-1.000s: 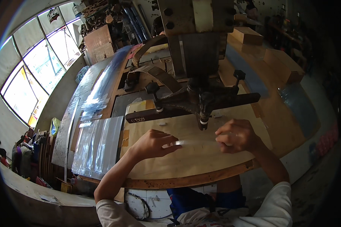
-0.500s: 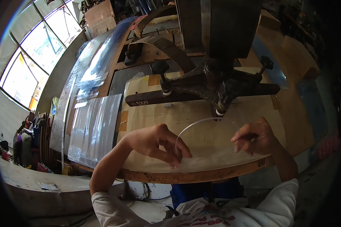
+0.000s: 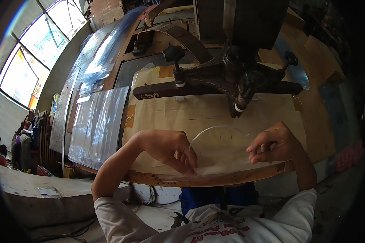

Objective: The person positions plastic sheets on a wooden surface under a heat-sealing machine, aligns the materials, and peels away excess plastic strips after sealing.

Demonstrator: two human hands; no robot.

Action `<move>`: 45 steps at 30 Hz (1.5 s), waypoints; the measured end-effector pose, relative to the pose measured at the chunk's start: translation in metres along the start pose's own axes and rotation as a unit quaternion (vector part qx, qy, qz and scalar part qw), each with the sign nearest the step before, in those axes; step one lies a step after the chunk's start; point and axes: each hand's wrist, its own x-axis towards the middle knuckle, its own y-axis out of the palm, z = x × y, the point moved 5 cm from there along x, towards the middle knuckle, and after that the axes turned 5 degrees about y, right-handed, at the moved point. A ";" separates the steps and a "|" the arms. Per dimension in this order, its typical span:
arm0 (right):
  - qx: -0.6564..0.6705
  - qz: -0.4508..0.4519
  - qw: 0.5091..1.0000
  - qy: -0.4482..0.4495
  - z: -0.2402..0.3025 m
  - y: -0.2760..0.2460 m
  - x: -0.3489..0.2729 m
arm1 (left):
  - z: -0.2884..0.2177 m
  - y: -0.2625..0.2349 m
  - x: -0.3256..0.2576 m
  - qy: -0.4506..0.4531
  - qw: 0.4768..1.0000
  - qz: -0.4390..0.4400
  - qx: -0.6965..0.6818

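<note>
Clear disc [image 3: 219, 148] lying flat between left hand [image 3: 166, 148] and right hand [image 3: 273, 143], both pinching opposite edges, just below cutter tip [image 3: 238, 109] on table [image 3: 190, 115]

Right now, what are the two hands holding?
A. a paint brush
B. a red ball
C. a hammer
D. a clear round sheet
D: the left hand and the right hand each grip one side of a clear round sheet over the wooden table, just below the dark machine.
</note>
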 end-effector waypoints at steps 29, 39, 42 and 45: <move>-0.065 -0.161 0.982 0.069 -0.012 -0.008 -0.002 | -0.009 -0.014 -0.006 0.003 0.991 -0.025 -0.132; -0.168 -0.175 0.970 0.029 -0.007 -0.009 0.002 | -0.008 -0.016 -0.007 -0.014 0.994 -0.032 -0.101; -0.182 -0.179 0.967 0.024 -0.008 -0.009 0.003 | -0.007 -0.014 -0.008 -0.021 0.996 -0.045 -0.079; -0.193 -0.173 0.965 0.037 -0.008 -0.009 0.003 | -0.008 -0.013 -0.008 -0.034 0.995 -0.046 -0.086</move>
